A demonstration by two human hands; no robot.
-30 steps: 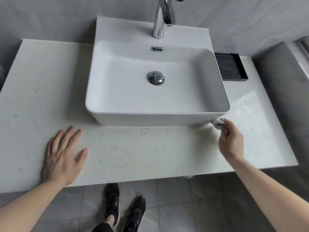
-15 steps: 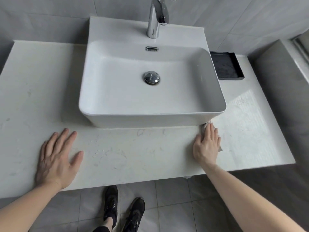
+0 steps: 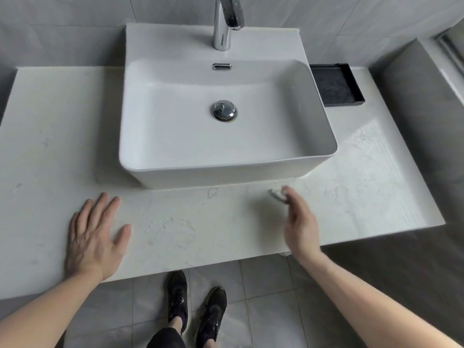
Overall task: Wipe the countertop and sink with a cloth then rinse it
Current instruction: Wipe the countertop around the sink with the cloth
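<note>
Grey tile backs a pale countertop [image 3: 175, 222]. Left hand [image 3: 94, 237] lies flat, fingers spread, bracing. Right hand [image 3: 298, 222], blurred, pinches a small cloth [image 3: 277, 195] at the fingertips, on the strip before the sink [image 3: 319, 156]. Counter-wiping seems underway; next likely a leftward sweep. Basin looks dry, empty; black tray [image 3: 335, 87] holds nothing visible.

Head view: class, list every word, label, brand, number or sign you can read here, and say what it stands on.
None can be read.
Tap: plain chrome, no marking.
Sink: plain white.
Black tray: no label.
Shoes: pale marks, too small to read.
</note>
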